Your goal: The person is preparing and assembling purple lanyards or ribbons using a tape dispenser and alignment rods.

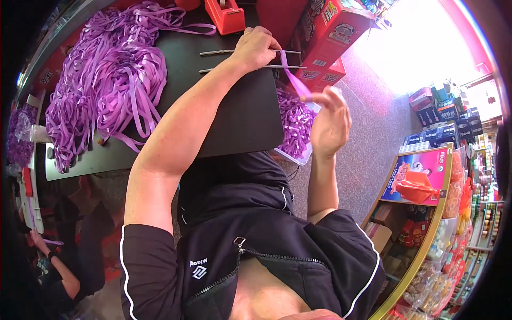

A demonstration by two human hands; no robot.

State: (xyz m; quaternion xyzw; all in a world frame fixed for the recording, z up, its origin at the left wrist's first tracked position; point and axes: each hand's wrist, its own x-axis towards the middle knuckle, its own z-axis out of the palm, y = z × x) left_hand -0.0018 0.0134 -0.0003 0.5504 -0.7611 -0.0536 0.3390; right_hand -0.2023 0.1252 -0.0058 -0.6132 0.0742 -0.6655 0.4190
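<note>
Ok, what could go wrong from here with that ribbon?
First, the purple ribbon runs from the metal rods to the right hand; if that grip loosens, it might slip or twist. Second, a hard pull could shift the metal rods under the left hand. Third, a loose loop of the ribbon pile lies beside the red tape dispenser and might snag.

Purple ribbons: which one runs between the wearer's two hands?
The single strip, running from the left hand to the right hand; the heap lies on the table, the pile in the bin.
</note>
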